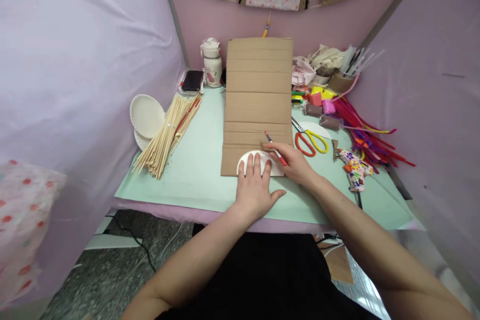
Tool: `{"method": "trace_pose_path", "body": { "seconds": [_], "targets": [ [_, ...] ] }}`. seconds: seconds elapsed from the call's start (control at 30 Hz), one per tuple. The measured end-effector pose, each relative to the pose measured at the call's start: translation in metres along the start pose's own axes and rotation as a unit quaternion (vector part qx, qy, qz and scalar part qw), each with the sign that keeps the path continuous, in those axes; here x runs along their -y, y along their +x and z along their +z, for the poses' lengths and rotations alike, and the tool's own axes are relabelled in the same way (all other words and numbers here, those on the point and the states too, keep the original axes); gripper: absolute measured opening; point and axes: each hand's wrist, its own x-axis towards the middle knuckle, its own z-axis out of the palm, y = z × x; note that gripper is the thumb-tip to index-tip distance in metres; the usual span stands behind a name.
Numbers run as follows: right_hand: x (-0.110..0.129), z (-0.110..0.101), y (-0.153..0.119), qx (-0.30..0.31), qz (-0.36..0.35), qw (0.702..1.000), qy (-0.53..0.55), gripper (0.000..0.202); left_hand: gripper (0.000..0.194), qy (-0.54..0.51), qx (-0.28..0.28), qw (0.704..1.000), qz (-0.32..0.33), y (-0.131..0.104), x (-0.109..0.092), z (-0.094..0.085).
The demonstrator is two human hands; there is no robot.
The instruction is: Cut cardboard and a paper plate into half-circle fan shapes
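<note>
A tall sheet of brown cardboard [258, 77] with crosswise creases lies on the pale green table. On its near edge rests a white half-round piece [245, 158], curved side away from me. My left hand [255, 190] lies on this piece with the fingers spread and pressing it flat. My right hand [294, 162] is closed around a red pencil [280, 157] just right of the white piece, over the cardboard's near right corner. The pencil points up and left. Part of the white piece is hidden under my hands.
Scissors [315, 141] with red and yellow handles lie right of the cardboard. Farther right are pipe cleaners [369, 135], clay packs and a flowered glue gun [356, 169]. Wooden sticks [165, 135], white plates [146, 116], a phone [193, 81] and a bottle [213, 67] stand or lie left.
</note>
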Motion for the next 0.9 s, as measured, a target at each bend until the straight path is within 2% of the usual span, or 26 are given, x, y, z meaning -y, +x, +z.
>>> {"method": "trace_pose_path", "body": {
  "seconds": [0.27, 0.6, 0.73, 0.9],
  "targets": [
    [0.001, -0.003, -0.016, 0.047, -0.01, 0.999, -0.02, 0.028, 0.081, 0.002, -0.008, 1.0, 0.003, -0.001, 0.0, -0.001],
    [-0.005, 0.001, -0.017, 0.033, -0.004, 0.999, -0.011, 0.025, 0.085, -0.005, 0.01, 1.0, 0.004, 0.005, 0.003, -0.015],
    [-0.006, 0.002, -0.017, 0.026, -0.019, 0.999, -0.013, 0.024, 0.096, 0.002, 0.007, 1.0, 0.012, 0.008, 0.007, -0.014],
    [-0.008, 0.003, -0.019, 0.02, -0.027, 0.999, -0.021, 0.023, 0.1, 0.003, 0.034, 0.999, 0.004, 0.01, 0.006, -0.011]
  ]
}}
